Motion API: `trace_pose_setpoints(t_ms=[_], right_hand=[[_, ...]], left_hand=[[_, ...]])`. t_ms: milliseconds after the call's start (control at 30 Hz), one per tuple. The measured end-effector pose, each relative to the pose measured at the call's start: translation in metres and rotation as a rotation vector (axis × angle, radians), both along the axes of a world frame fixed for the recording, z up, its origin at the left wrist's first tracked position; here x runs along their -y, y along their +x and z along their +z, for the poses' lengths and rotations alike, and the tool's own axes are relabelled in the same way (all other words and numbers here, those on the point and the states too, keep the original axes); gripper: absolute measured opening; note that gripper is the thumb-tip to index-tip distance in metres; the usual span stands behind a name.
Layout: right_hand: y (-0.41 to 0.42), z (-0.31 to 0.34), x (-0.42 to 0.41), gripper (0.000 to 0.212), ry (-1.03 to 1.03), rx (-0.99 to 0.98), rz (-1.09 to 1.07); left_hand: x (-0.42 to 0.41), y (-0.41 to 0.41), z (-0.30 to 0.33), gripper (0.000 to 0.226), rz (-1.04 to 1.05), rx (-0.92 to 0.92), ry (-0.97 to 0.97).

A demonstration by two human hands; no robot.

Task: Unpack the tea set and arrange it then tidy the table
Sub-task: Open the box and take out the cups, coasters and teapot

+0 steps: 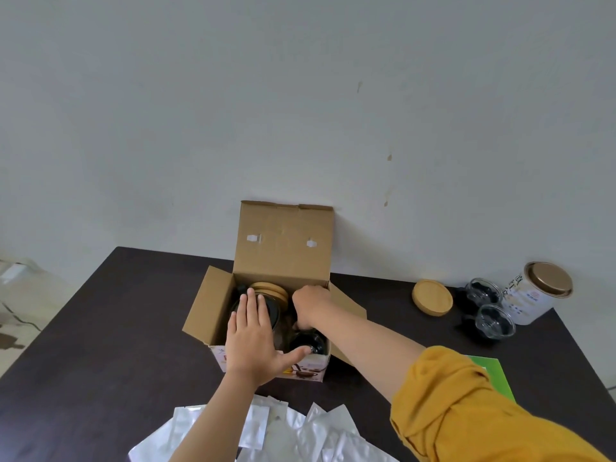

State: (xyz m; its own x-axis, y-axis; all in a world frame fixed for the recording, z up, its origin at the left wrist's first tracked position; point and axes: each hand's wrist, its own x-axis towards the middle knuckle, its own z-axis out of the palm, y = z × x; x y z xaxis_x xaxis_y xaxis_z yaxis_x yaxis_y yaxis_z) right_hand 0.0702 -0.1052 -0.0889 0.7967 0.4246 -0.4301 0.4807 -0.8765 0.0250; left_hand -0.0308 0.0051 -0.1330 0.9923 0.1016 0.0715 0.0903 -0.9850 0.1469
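Note:
An open cardboard box stands on the dark table, its lid up against the wall. Inside are a glass teapot, wooden lids behind it, and a glass cup at the front right. My left hand lies flat and spread on the teapot, thumb by the cup. My right hand reaches into the box's right side with curled fingers; what it grips is hidden. To the right, outside the box, stand two glass cups and a wooden lid.
A white tin with a gold lid stands at the far right near the table edge. White plastic wrappers lie scattered at the near edge. A green sheet lies under my right sleeve. The wall runs right behind the box.

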Motion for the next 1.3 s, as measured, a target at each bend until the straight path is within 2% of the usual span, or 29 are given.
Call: trace_pose_setpoints(t_ms=[100, 233, 367, 633, 733, 833, 1033, 1300], right_hand=[[0.000, -0.005, 0.002, 0.027, 0.061, 0.030, -0.032], [-0.003, -0.012, 0.004, 0.053, 0.144, 0.084, -0.089], [-0.004, -0.017, 0.006, 0.063, 0.220, 0.116, -0.132], [-0.011, -0.019, 0.013, 0.070, 0.383, 0.226, -0.132], [-0.015, -0.016, 0.018, 0.065, 0.442, 0.283, -0.094], [-0.020, -0.003, 0.026, 0.057, 0.487, 0.351, -0.042], [-0.031, 0.034, 0.064, 0.063, 0.637, 0.442, -0.123], [-0.046, 0.039, 0.191, 0.070, 0.440, 0.377, -0.294]], left_hand=[[0.000, 0.000, -0.001, 0.129, 0.001, 0.006, -0.003], [0.000, 0.000, 0.000, 0.128, -0.002, 0.011, -0.004], [0.000, -0.001, -0.001, 0.128, -0.005, 0.018, -0.011], [-0.001, -0.001, -0.002, 0.128, -0.003, 0.021, -0.012], [-0.001, -0.001, -0.002, 0.128, -0.002, 0.022, -0.012], [-0.001, -0.002, -0.002, 0.128, -0.005, 0.016, -0.006], [0.000, -0.002, -0.002, 0.131, 0.012, -0.014, 0.031], [-0.001, -0.003, -0.001, 0.133, 0.009, -0.020, 0.042]])
